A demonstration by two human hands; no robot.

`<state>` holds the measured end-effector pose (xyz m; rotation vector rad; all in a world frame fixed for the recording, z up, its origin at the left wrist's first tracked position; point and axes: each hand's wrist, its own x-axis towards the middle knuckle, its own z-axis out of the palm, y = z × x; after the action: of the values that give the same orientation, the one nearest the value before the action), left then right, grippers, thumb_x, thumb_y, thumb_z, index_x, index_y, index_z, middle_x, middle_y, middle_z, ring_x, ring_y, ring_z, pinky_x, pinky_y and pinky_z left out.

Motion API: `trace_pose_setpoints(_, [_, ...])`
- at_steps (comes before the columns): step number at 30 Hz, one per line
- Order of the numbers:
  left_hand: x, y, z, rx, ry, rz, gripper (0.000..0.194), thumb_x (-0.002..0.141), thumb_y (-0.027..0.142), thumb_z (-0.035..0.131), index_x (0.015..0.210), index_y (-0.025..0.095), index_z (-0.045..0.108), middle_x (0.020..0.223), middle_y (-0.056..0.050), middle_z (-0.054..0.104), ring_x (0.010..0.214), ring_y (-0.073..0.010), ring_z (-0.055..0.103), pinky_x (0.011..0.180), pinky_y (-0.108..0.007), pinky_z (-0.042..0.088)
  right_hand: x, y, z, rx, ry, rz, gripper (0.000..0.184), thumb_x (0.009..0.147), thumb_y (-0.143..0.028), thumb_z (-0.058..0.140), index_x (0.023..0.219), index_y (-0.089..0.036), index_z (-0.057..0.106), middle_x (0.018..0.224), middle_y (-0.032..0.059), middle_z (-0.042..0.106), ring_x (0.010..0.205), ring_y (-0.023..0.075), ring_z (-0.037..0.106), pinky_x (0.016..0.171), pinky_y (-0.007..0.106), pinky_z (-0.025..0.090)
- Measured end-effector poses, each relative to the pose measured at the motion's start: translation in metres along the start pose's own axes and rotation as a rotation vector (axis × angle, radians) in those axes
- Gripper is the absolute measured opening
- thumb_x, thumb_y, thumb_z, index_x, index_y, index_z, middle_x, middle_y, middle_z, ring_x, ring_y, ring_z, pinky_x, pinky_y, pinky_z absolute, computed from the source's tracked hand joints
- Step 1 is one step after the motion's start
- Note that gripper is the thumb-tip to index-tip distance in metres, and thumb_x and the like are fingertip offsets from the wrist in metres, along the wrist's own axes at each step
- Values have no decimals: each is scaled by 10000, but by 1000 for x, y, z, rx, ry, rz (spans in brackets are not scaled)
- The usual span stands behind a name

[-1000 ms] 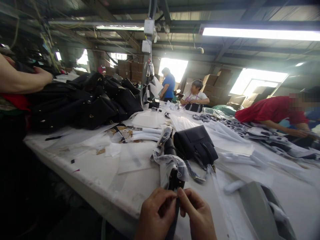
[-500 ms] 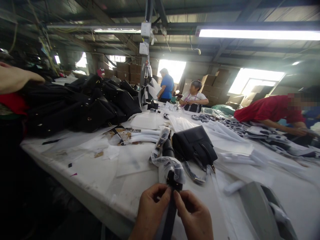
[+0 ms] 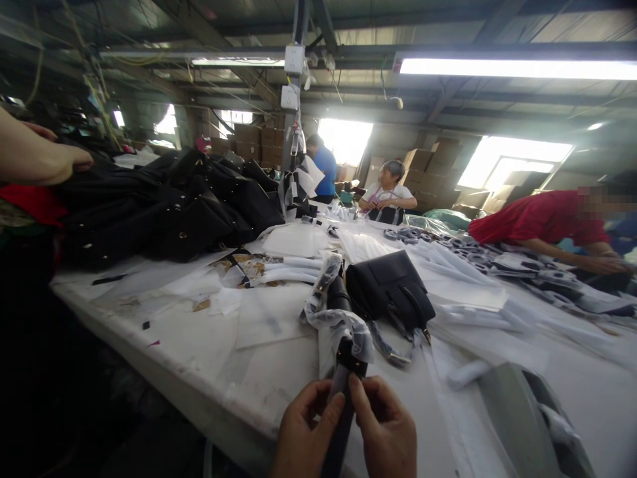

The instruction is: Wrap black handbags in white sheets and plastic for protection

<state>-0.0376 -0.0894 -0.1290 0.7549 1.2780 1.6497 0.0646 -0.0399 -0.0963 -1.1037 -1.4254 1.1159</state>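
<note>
At the bottom of the view my left hand and my right hand both pinch a black strap between thumbs and fingers. The strap runs up the table into crumpled clear plastic wrap and toward a small black handbag lying on the white table. Both hands are closed on the strap near the table's front edge.
A pile of black handbags fills the left of the table, with another person's arm resting on it. White wrapped strips and loose plastic lie across the middle. A person in red leans over the right; two others stand at the far end.
My thumbs have shifted along the strap and my hands sit slightly lower; the other person's arm at the left has moved a little. The handbag has not moved.
</note>
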Motion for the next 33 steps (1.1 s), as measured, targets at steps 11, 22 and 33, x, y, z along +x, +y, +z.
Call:
trace_pose_setpoints(11, [-1,-4,4,157,78,228,344,877,485,656,1021,200,784,983,-80,774,936,-236,721,833,-283,581,-2,-1,4,41,17,37,383,757,-530,741,631,-187,625,602,-9,566,593,147,471,552,241,383])
trace_pose_setpoints(22, [-1,19,-10,1012,104,1117,281,1005,176,473,1210,134,660,634,0,613,507,-109,618,499,-179,460,4,11,-2,269,-126,189,450,763,-560,748,588,-171,602,489,-34,487,506,112,432,541,226,388])
trace_pose_setpoints(33, [-4,22,-24,1220,60,1246,309,1024,136,389,1223,95,622,600,3,606,480,-119,581,464,-236,389,-3,-11,2,48,-131,98,451,786,-569,706,567,-182,636,475,-9,541,502,148,501,543,251,413])
